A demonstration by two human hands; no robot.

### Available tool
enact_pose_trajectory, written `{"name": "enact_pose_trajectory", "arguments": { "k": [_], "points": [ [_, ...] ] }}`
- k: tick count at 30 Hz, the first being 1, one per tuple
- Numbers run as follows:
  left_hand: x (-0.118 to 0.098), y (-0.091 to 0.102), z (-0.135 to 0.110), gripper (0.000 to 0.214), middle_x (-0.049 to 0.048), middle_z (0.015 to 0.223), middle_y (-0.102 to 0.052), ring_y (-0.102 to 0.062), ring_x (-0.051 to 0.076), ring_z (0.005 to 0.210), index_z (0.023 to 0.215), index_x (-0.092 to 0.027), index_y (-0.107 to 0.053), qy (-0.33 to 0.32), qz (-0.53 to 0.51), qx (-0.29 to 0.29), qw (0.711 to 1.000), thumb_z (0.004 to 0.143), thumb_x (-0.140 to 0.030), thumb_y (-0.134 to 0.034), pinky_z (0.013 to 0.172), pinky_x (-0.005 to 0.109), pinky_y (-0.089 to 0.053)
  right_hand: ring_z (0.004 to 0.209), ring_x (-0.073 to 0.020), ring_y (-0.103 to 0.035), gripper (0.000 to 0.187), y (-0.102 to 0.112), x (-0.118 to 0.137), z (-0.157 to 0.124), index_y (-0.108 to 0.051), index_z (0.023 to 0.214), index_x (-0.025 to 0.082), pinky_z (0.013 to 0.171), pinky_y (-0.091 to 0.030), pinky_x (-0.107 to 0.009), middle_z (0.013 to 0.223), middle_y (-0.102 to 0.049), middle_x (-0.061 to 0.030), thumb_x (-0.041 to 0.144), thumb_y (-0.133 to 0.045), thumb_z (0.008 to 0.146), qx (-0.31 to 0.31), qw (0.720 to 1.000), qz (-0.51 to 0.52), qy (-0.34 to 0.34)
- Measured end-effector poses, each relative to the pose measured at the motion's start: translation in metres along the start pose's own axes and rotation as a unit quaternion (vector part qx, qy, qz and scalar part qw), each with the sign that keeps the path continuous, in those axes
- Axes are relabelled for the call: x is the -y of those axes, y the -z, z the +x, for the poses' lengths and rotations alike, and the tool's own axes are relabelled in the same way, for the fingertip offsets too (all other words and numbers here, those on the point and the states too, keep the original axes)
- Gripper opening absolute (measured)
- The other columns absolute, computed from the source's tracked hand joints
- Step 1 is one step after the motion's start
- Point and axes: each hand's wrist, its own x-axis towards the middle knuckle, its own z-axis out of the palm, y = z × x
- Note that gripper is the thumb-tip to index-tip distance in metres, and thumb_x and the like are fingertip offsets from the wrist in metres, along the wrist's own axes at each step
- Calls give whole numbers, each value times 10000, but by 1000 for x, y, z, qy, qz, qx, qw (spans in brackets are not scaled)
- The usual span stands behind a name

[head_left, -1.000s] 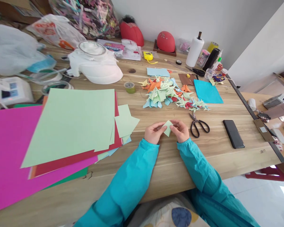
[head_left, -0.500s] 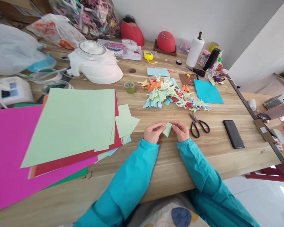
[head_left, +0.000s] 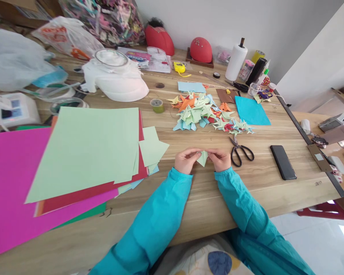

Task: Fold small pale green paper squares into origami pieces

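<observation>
Between my two hands is a small folded piece of light green paper [head_left: 202, 159], its point toward me. My left hand [head_left: 186, 160] pinches its left upper edge between thumb and fingers. At the right upper edge, my right hand [head_left: 220, 159] pinches the same paper, and the fingertips of both hands nearly meet above it. Black-handled scissors [head_left: 240, 151] lie just right of my right hand. Beyond my hands sits a heap of folded paper cranes [head_left: 196, 110] in green, orange, blue and red. Small green paper squares [head_left: 153, 151] lie to the left.
Large coloured sheets [head_left: 88, 145] are stacked on the left of the wooden table. A black phone [head_left: 283, 162] lies at the right, with a blue paper square [head_left: 252, 110] behind it. Further back stand a thread spool [head_left: 157, 105], a yellow tape measure [head_left: 179, 67] and a white roll [head_left: 236, 62].
My right fingers have shifted slightly inward along the top of the green paper. The paper now shows a crease down its middle and looks narrower.
</observation>
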Motion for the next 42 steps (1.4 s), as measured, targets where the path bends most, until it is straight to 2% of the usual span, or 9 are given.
{"name": "enact_pose_trajectory", "arguments": {
  "k": [5, 10, 14, 16, 21, 25, 29, 34, 42],
  "points": [
    [-2, 0, 0, 252, 53, 718, -682, -617, 177, 650, 674, -145, -696, -8, 28, -32, 999, 485, -302, -754, 592, 284, -499, 552, -113, -560, 294, -3, -2, -1, -668, 842, 186, 488, -459, -231, 675, -641, -10, 281, -698, 565, 42, 999, -6, -15],
    [-7, -3, -3, 287, 56, 711, -685, -618, 183, 623, 714, -139, -698, 12, 21, -34, 999, 496, -317, -750, 517, 281, -515, 565, -93, -528, 343, -1, -6, -1, -640, 916, 194, 496, -441, -219, 751, -622, -13, 229, -664, 576, 28, 999, -33, -11],
    [-9, -2, -5, 431, 72, 827, -686, -626, 192, 667, 919, -142, -677, 10, 1, -11, 1000, 534, -329, -731, 492, 286, -533, 655, -121, -553, 327, 3, -6, 2, -626, 920, 195, 544, -447, -234, 825, -635, -31, 217, -630, 594, 20, 1000, 21, 1],
    [-10, -1, -4, 440, 75, 888, -681, -630, 193, 712, 978, -157, -660, -18, 19, -1, 1000, 578, -333, -706, 538, 291, -543, 610, -115, -539, 298, 4, -6, 3, -622, 890, 194, 503, -430, -226, 775, -632, -20, 216, -621, 593, 25, 999, 43, -5],
    [-13, 0, -4, 215, 75, 890, -684, -613, 206, 866, 751, -158, -712, -84, 92, 16, 992, 608, -318, -690, 776, 304, -506, 466, -85, -466, 152, 3, -4, 3, -631, 737, 175, 448, -397, -218, 542, -563, 28, 218, -600, 594, 19, 998, 42, -30],
    [-17, -5, -9, 360, 82, 872, -685, -627, 188, 713, 826, -128, -694, -19, 53, 64, 996, 519, -306, -751, 646, 306, -534, 488, -89, -493, 164, 3, 0, 5, -644, 710, 169, 472, -411, -225, 565, -594, 23, 212, -614, 554, 4, 996, 54, -64],
    [-17, -8, -13, 468, 85, 891, -684, -631, 193, 751, 858, -119, -677, -17, 17, 97, 995, 426, -257, -794, 686, 301, -528, 487, -92, -507, 174, 5, 2, 7, -651, 697, 166, 466, -410, -222, 542, -592, 27, 208, -636, 529, -12, 990, 92, -108],
    [-19, -7, -13, 450, 82, 829, -694, -638, 188, 708, 849, -111, -672, -1, 21, 83, 996, 442, -264, -790, 684, 304, -527, 488, -99, -526, 205, 7, -3, 7, -656, 715, 165, 462, -423, -226, 558, -608, 20, 234, -672, 523, -2, 981, 132, -141],
    [-21, -7, -11, 409, 41, 634, -672, -619, 169, 553, 816, -109, -674, 46, -17, 58, 997, 474, -309, -780, 629, 339, -540, 422, -82, -504, 258, 7, -4, 6, -662, 752, 159, 452, -418, -225, 503, -595, 25, 303, -700, 542, 32, 986, 114, -115]
  ]
}}
